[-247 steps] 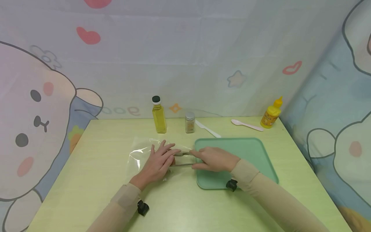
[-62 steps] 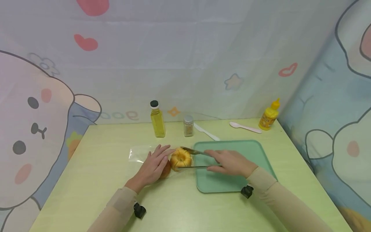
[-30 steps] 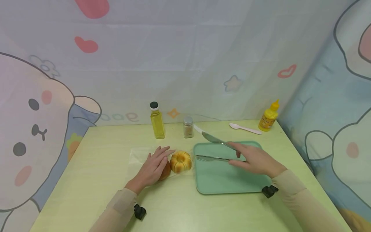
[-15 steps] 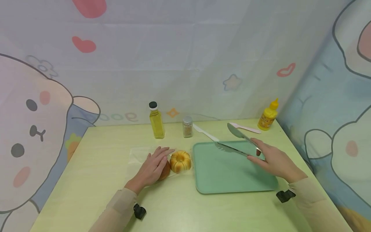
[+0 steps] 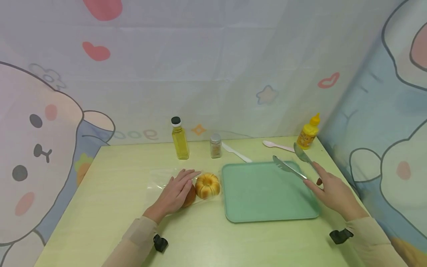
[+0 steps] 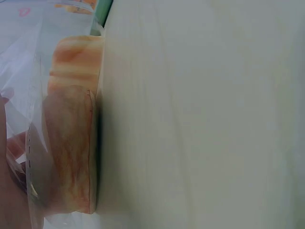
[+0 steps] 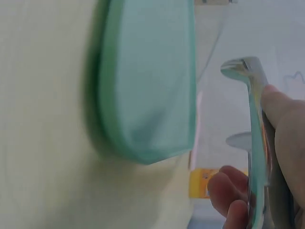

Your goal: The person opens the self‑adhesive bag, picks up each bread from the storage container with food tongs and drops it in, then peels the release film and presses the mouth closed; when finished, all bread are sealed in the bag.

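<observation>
My right hand [image 5: 337, 194] grips metal tongs [image 5: 289, 169], their two arms spread apart with nothing between them, above the right end of the green tray [image 5: 267, 218]. In the right wrist view the thumb and curled fingers hold the tongs [image 7: 257, 143]. My left hand [image 5: 175, 193] rests, fingers extended, on the clear plastic bag [image 5: 156, 181] and over a brown bread [image 5: 190, 197], which it partly covers. A golden ring-shaped bread [image 5: 208, 186] lies just right of it, against the brown one. The left wrist view shows the brown bread [image 6: 71, 152] within or behind clear plastic.
Along the back of the table stand an oil bottle [image 5: 181, 142], a small jar with a silver lid [image 5: 215, 146] and a yellow squeeze bottle [image 5: 307, 135]. A white plastic knife [image 5: 237, 153] and a pale pink spoon [image 5: 278, 145] lie between them, behind the tray.
My right hand has carried the tongs rightward, away from the golden bread, which was between their arms and now lies uncovered beside the brown one. The left hand has stayed in place lately.
</observation>
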Available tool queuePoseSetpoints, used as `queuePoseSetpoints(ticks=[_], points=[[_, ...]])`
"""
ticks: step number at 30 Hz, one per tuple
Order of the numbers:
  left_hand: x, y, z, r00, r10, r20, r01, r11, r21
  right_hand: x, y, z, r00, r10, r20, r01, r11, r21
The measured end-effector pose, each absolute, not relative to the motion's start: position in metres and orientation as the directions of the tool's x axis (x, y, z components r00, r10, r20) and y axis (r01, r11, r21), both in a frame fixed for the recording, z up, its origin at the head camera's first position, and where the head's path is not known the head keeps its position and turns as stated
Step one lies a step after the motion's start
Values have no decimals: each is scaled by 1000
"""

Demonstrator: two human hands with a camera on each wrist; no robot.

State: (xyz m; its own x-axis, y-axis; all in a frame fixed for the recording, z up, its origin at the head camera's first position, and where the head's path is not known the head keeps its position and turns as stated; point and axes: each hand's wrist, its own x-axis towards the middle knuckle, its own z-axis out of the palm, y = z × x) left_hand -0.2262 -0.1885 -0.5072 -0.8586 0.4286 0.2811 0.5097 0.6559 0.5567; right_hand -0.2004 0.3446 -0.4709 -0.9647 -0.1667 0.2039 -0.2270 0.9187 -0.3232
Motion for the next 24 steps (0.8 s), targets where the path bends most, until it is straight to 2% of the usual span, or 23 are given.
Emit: queuePoseSetpoints(ticks=[15, 24], points=[[-226, -188, -507, -864, 426, 269, 498, 645, 580, -193, 380, -504, -989, 46, 142, -18, 906, -422], [-227, -188, -508, -861, 428, 274, 503, 637, 584, -189, 386, -513, -978, 119, 172, 48, 928, -370]])
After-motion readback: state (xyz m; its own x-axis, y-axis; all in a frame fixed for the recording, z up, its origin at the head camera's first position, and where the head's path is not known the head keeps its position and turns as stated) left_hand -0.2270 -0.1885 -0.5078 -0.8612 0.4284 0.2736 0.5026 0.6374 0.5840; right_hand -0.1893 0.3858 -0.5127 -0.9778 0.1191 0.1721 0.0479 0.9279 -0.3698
